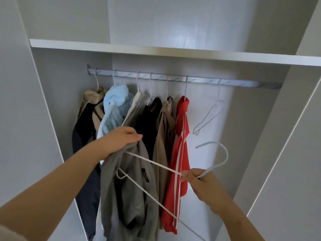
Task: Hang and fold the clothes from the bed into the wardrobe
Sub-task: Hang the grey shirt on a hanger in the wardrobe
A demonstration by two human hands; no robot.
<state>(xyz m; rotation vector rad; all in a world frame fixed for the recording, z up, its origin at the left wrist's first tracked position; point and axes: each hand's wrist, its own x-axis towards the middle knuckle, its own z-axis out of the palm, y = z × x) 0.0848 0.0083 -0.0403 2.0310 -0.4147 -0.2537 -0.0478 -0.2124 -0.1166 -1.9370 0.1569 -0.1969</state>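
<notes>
**Loading a Soft Garment onto a Wire Hanger**

The grey garment is hanging in the lower centre of the frame, in front of the clothes on the rail, and is not yet on that rail. The left hand, at centre left, is gripping a bunch of fabric at the top of the garment, with the fingers curling down over it. The right hand, at lower right, is pinching the white wire hanger between thumb and fingers just below the hook. One shoulder arm of the hanger is reaching toward the left hand and appears to be entering the fabric – how far in cannot be told.

Handling, as judged: the garment is draping limply, so it is likely soft and light and will not be holding an opening by itself. The operator should be taking hold at the neckline or shoulder seam. The hanger is thin wire, probably light and springy, and best controlled at the neck.

The rail's free space is lying at upper right, beside the red garment and around an empty hanger.
</notes>
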